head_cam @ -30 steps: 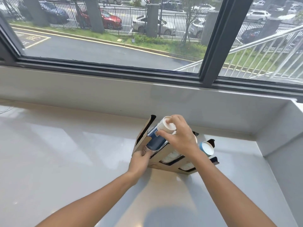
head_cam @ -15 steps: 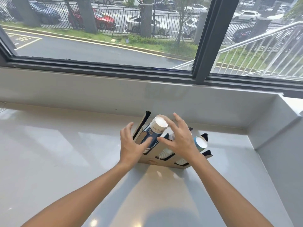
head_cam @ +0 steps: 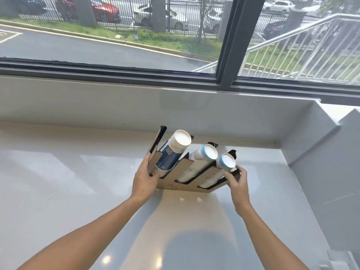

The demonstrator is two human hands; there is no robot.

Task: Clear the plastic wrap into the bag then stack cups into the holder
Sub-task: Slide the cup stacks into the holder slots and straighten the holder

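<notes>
The left hand [head_cam: 145,180] and right hand [head_cam: 236,181] each grip one end of the holder [head_cam: 188,177] on the table [head_cam: 58,182], its three slots filled with stacked cups [head_cam: 202,160], so I judge only squaring it against the wall remains.

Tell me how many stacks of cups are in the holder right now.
3. The blue-sleeved stack fills the left slot of the holder, a white stack the middle, a blue-rimmed stack the right.

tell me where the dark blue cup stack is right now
In the head view the dark blue cup stack sits in the leftmost slot of the cup holder, just left of two light stacks, with the left hand gripping the holder beside it.
</notes>
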